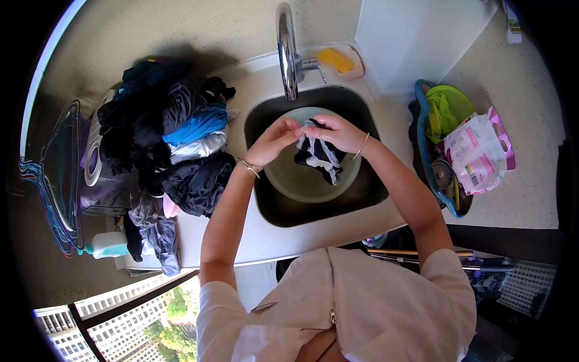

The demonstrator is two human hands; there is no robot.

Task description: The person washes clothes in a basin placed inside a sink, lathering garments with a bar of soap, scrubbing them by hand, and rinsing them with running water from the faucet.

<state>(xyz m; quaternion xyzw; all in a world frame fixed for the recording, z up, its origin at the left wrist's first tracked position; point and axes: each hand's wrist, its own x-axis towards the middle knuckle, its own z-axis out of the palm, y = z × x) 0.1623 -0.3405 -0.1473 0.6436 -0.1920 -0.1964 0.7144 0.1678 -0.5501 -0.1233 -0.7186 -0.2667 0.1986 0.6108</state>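
A small black-and-white garment (pixel 321 155) hangs bunched over a pale round basin (pixel 283 178). The basin sits inside the dark sink (pixel 265 208) and has cloudy water in it. My left hand (pixel 276 140) pinches the garment's upper edge from the left, fingertips together. From the right, my right hand (pixel 341 134) grips the same upper part, close beside the left fingertips. The garment's exact kind cannot be made out, as it is crumpled and partly covered by my fingers.
The chrome faucet (pixel 287 54) rises behind the sink, with a yellow sponge (pixel 336 60) beside it. A pile of clothes (pixel 148 120) lies left, near hangers (pixel 57 181) and a white bottle (pixel 110 245). At right stand a blue-rimmed basin (pixel 427 151) and a pink-white package (pixel 476 151).
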